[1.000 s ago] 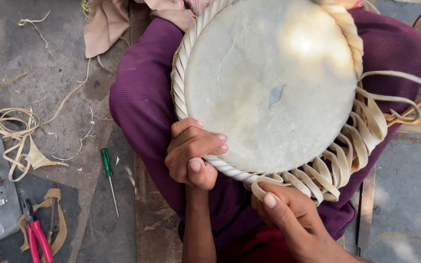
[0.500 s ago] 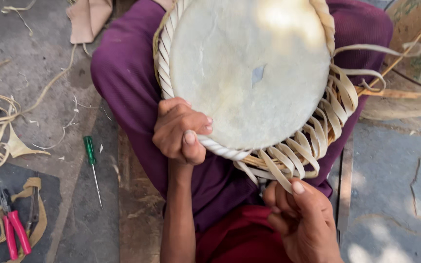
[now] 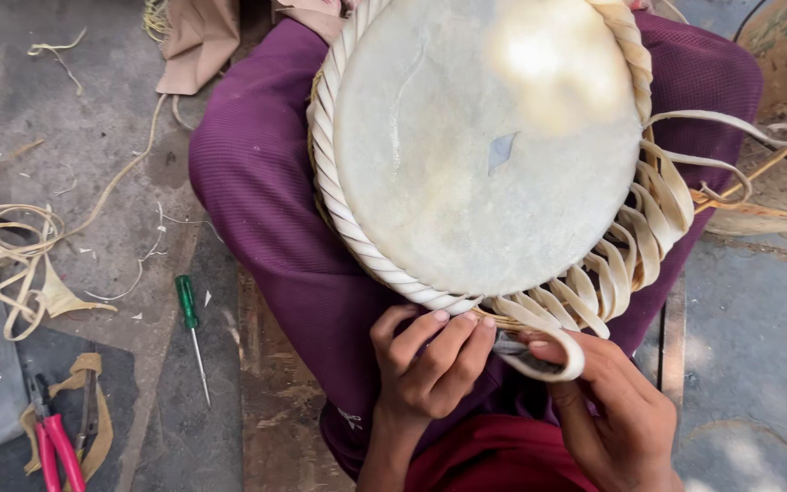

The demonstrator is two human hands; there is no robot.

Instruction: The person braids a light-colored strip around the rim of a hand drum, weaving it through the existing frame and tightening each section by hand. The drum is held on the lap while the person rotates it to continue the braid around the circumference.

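Nearest the camera, both hands are working together at the drum's lower rim. The left hand (image 3: 430, 360) is curling loosely, fingertips touching the braided edge, while the right hand (image 3: 608, 410) is pinching a pale strap loop (image 3: 548, 360). Beyond, the drum (image 3: 489, 146) is resting on purple-clad legs (image 3: 266, 200), probably for steadiness.

We see a matt, smooth hide drumhead (image 3: 475, 155) above our fingers, glossy rawhide lacing (image 3: 594, 282) at the grip, and ribbed purple cloth trousers (image 3: 266, 200) beneath.
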